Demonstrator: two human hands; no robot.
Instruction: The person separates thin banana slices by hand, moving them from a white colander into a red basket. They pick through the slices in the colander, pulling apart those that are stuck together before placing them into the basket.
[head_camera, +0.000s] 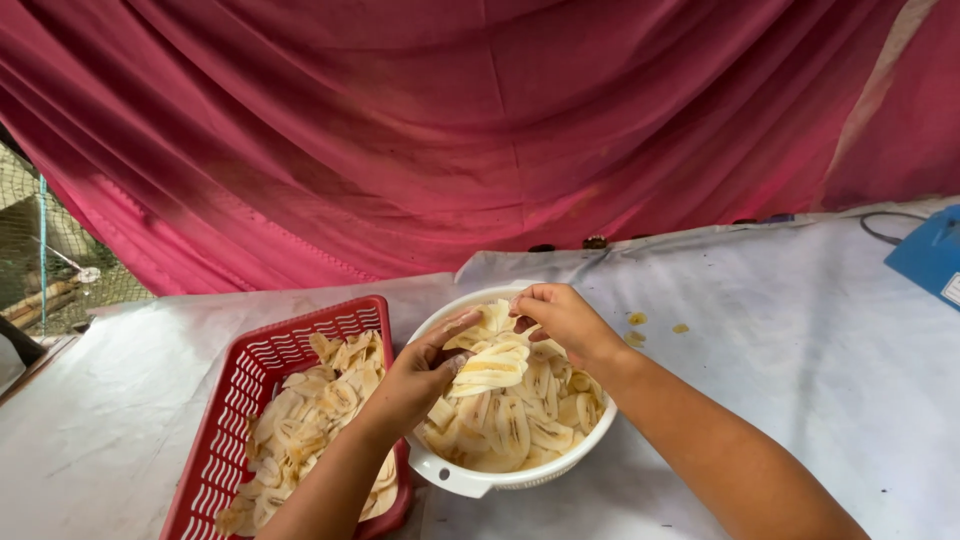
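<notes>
Both hands, left hand and right hand, pinch a clump of banana slices above the white bowl, apparently peeling them apart; separating calls for gentle fingertip pulls.

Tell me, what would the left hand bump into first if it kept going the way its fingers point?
Probably the right hand. The left hand points up-right across the banana slices both hold over the white bowl.

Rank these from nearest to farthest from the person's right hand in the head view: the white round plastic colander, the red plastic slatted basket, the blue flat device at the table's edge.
1. White round plastic colander, directly under the right hand.
2. Red plastic slatted basket, off to the left.
3. Blue flat device, far right edge.
</notes>
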